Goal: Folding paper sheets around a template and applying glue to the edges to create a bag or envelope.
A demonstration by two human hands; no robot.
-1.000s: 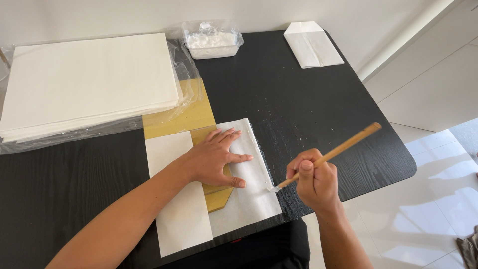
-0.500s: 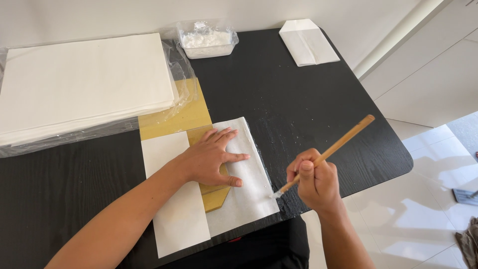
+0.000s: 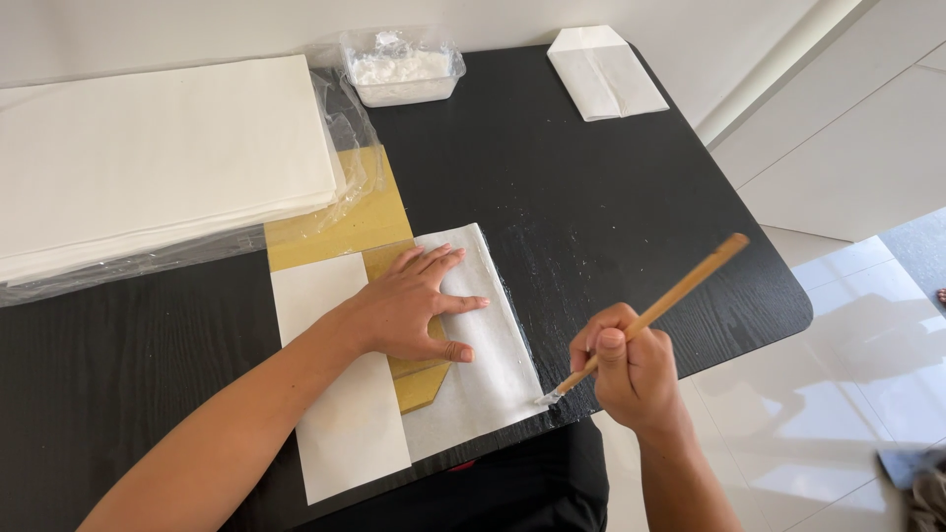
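At the far left of the black wood-grain table (image 3: 611, 207) lies a thick stack of cream-white paper sheets (image 3: 158, 158), resting on a crumpled clear plastic wrapper (image 3: 345, 128) that shows along its right and front edges. No labels or printing can be made out on it. Just right of the stack, a flat mustard-yellow card template (image 3: 345, 222) runs toward the near edge, its lower pointed end showing between two white sheets.

The left hand (image 3: 414, 305) lies flat and spread, palm down, pressing on the template and the folded white paper sheet (image 3: 488, 365); it grips nothing, only holds things in place. A second white paper panel (image 3: 340, 404) lies to the left of the forearm. The folded sheet's long axis runs from the far side toward the person, and its right edge faces the brush.

Right of that edge, the right hand (image 3: 631, 369) is clenched around a long bamboo-handled brush (image 3: 660, 305). The handle slants up and away to the right, while the whitish tip (image 3: 548, 398) touches the sheet's near right corner. The table beside it shows shiny wet smears. The right hand is the nearer one to that edge.

At the back stand a clear plastic tub of white paste (image 3: 402, 71) and, further right, a finished white paper bag (image 3: 606, 71), lying flat.
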